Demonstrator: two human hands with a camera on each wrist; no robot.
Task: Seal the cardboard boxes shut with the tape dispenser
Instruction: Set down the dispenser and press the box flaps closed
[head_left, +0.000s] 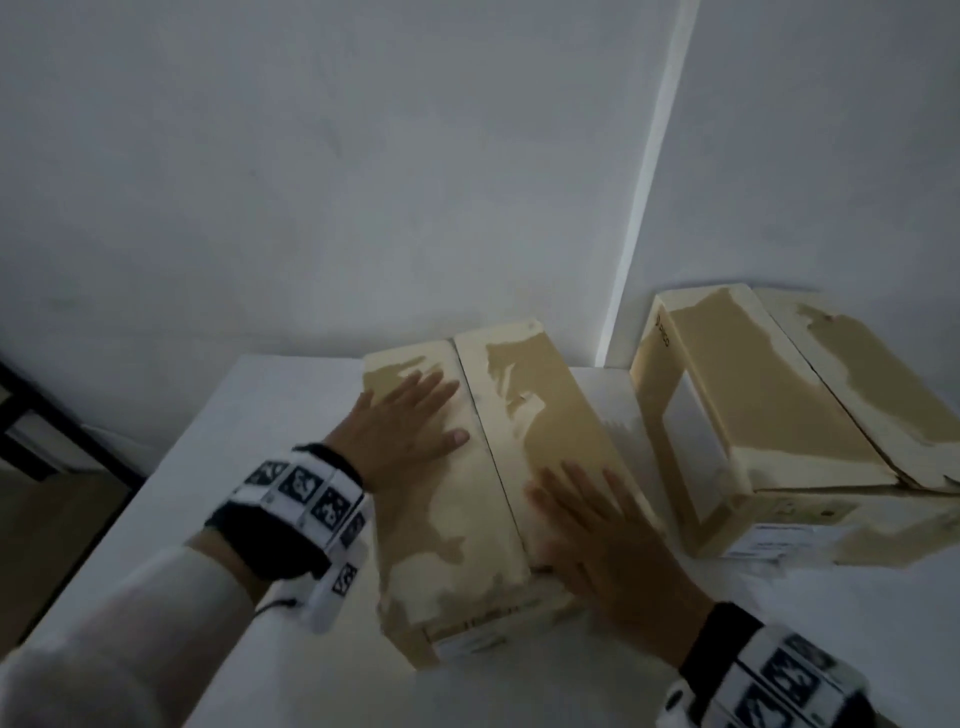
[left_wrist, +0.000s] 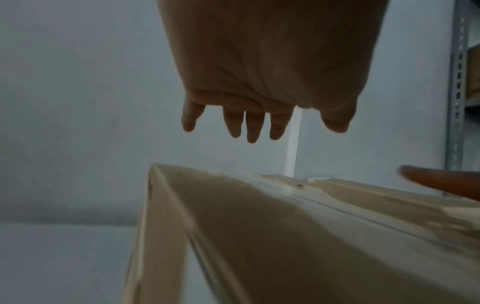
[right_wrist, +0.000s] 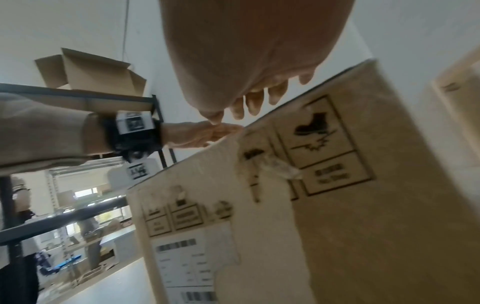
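A tan cardboard box (head_left: 467, 499) lies on the white table (head_left: 249, 426), its two top flaps folded down with a dark seam between them. My left hand (head_left: 410, 421) lies flat with straight fingers on the left flap. My right hand (head_left: 597, 525) lies flat on the right flap near the box's front corner. In the left wrist view the left hand (left_wrist: 249, 127) hovers with straight fingers just above the box top (left_wrist: 259, 226). The right wrist view shows the right hand (right_wrist: 257, 96) over the box's labelled side (right_wrist: 324, 185). No tape dispenser is in view.
A second cardboard box (head_left: 789, 415) with closed flaps stands at the right, against the white wall. The table's left edge drops to the floor. A metal shelf rack (right_wrist: 78, 98) holding an open carton (right_wrist: 91, 72) stands to the left.
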